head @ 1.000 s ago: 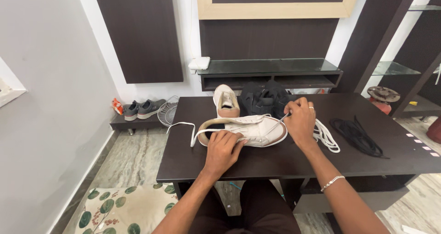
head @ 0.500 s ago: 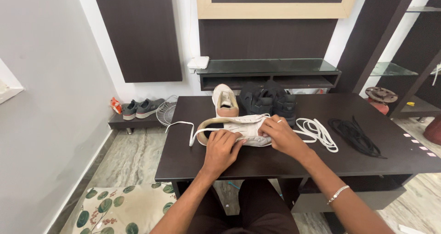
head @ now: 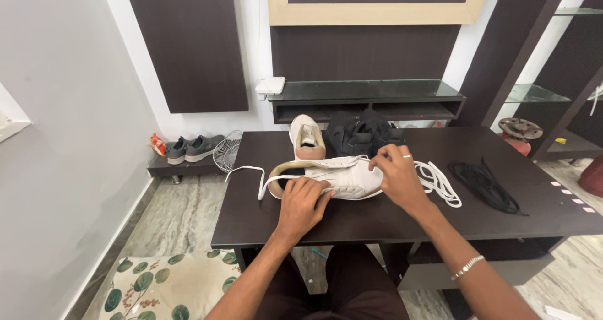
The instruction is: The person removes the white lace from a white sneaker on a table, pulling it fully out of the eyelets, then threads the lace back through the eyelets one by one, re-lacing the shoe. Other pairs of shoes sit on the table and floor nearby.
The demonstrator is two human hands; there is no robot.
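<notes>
I have a white sneaker (head: 342,177) lying on its side near the middle of the dark wooden table (head: 377,222), its opening turned toward my left. My left hand (head: 303,204) presses down on the near side of the shoe, fingers curled onto the upper and closed against it. My right hand (head: 396,177) sits at the toe end, thumb and fingertips pinched together at the front eyelets; I cannot tell whether the lace is caught between them. One end of the white shoelace (head: 248,172) trails off the heel side in a loop across the table to my left.

Just behind the shoe stands its white partner sneaker (head: 306,138), upright with the tan lining showing, and beside that a pair of black shoes (head: 361,135). To the right of my right hand lies a loose coil of white lace (head: 440,183), and further right a bundle of black laces (head: 487,185). On a low shelf by the wall to the left sits a pair of grey shoes (head: 195,148) next to a wire basket (head: 227,151).
</notes>
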